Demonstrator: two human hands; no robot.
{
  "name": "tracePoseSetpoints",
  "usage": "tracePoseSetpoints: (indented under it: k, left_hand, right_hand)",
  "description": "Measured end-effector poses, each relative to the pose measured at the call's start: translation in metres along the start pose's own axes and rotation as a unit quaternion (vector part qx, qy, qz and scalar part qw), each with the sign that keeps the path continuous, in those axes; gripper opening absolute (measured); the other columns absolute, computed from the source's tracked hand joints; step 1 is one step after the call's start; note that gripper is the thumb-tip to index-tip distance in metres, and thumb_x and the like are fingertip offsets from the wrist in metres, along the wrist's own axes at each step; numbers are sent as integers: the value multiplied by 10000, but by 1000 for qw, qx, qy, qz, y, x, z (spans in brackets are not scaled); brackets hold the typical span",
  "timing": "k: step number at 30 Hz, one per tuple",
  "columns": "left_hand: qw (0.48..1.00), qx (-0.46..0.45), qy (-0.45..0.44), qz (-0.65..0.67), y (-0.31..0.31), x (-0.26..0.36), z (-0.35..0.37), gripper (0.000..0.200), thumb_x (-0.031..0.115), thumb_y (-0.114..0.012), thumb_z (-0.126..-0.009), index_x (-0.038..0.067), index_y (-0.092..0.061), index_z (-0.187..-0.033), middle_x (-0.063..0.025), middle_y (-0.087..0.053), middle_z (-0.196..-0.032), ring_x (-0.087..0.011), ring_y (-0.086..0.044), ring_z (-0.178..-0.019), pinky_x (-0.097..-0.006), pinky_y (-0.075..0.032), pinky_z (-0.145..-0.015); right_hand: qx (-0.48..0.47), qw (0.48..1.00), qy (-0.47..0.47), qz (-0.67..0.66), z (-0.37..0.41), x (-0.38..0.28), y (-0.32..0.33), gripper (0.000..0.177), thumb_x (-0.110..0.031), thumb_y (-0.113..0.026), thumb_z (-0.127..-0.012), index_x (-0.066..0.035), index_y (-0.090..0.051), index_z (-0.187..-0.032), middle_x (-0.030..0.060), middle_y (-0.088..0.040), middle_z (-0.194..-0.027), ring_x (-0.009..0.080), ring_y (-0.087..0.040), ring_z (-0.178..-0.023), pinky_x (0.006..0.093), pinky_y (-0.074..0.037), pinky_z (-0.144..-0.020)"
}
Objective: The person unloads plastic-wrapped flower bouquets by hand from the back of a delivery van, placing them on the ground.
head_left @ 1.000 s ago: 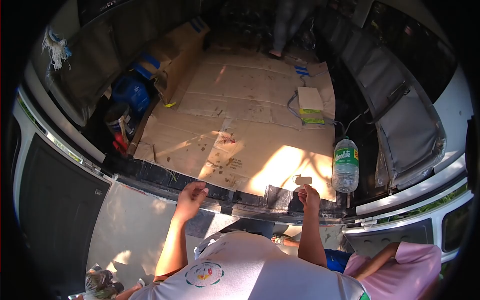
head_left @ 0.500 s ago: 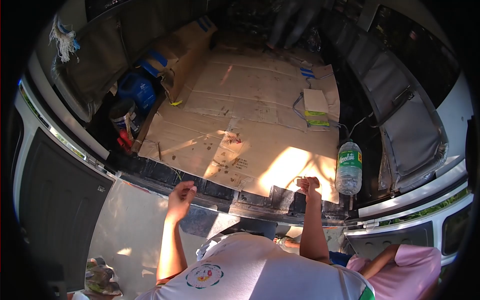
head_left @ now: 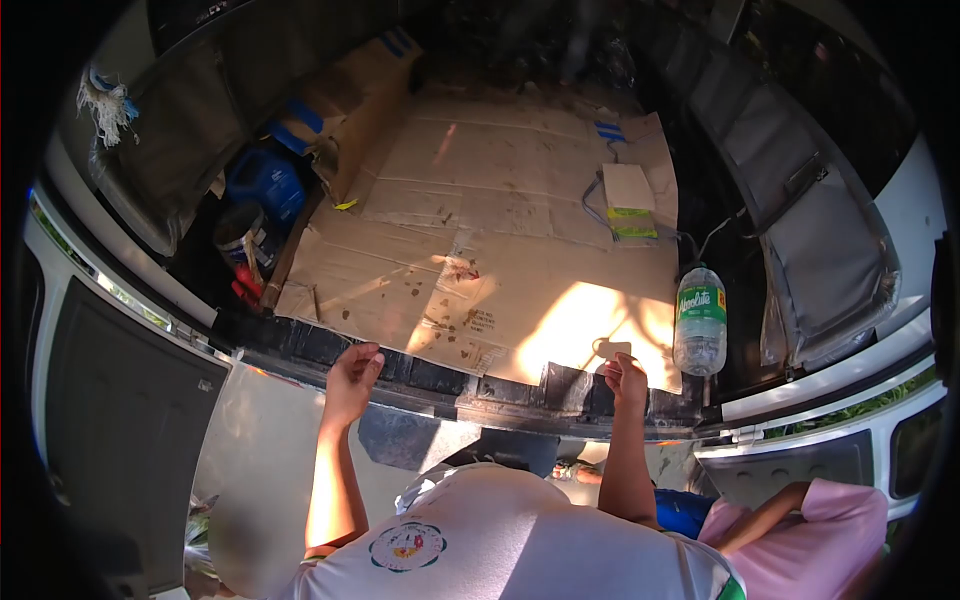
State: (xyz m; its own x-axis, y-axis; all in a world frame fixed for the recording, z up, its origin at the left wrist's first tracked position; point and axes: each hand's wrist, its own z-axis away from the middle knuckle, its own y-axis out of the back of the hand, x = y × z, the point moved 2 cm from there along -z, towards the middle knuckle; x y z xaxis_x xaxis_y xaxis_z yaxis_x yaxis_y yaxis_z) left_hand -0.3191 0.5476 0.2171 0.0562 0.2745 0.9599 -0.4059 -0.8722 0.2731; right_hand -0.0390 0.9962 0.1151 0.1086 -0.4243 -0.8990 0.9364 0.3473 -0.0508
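Note:
My right hand (head_left: 626, 378) pinches a small flat tan piece (head_left: 614, 349), like a scrap of cardboard, above the sunlit part of the cardboard sheet (head_left: 400, 270). My left hand (head_left: 352, 384) is closed with thumb and fingers together, close to the sheet's front edge. Whether it grips that edge or something small cannot be made out. The large brown sheet lies over the vehicle's floor, stained and creased. A clear bottle with a green label (head_left: 700, 325) stands right of my right hand.
At left are a blue container (head_left: 266, 185), a dark bucket (head_left: 240, 232) and a red object (head_left: 247, 287). A tan block with yellow tape (head_left: 628, 195) lies at right near a grey cord. Padded seats (head_left: 820, 235) line the sides. A person in pink (head_left: 820, 540) is at lower right.
My left hand has moved slightly up and left, nearer the sheet's front edge. My right hand has turned so the tan piece shows more above the fingers. The view has shifted slightly.

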Motion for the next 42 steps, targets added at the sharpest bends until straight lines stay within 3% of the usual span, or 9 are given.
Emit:
tracePoseSetpoints:
  k: [3, 9, 24, 27, 42]
  left_hand:
    - [1000, -5, -5, -8, -2, 2, -3, 305, 195, -677, -948, -29, -640, -1153, -105, -701, -1019, -141, -647, -907, -272, -507, -796]
    - [1000, -18, -7, -22, -2, -1, -5, 310, 206, -683, -944, -24, -644, -1149, -99, -706, -1006, -138, -645, -887, -270, -505, -787]
    - [1000, -9, -7, -3, -4, -13, -1, 271, 171, -677, -944, -22, -646, -1132, -70, -694, -954, -110, -615, -828, -254, -496, -738]
    - [1000, -7, 3, 2, 1, -14, 0, 265, 167, -676, -947, -21, -646, -1131, -61, -685, -939, -105, -605, -819, -253, -491, -730]
    - [999, 1, -14, 28, 2, -24, -9, 264, 177, -666, -957, -23, -641, -1127, -45, -673, -940, -89, -583, -817, -246, -476, -736]
  right_hand:
    - [9, 1000, 12, -16, -1, -2, 4, 205, -258, -660, -918, -74, -654, -1007, 51, -681, -824, 115, -639, -682, 245, -492, -572]
    - [11, 1000, 15, -9, 8, 2, 6, 191, -253, -631, -940, -71, -643, -998, 42, -674, -813, 117, -625, -656, 254, -490, -582]
    - [11, 1000, 19, -5, 19, 2, 0, 159, -226, -616, -955, -80, -637, -1014, 42, -665, -797, 123, -622, -648, 259, -484, -569]
    - [18, 1000, -2, -6, 8, 3, 1, 204, -223, -604, -976, -78, -637, -1115, 52, -674, -842, 136, -641, -683, 270, -513, -602]
    - [18, 1000, -10, -4, -1, 9, 7, 208, -248, -590, -1001, -102, -644, -1138, 45, -678, -859, 130, -634, -693, 268, -509, -611]
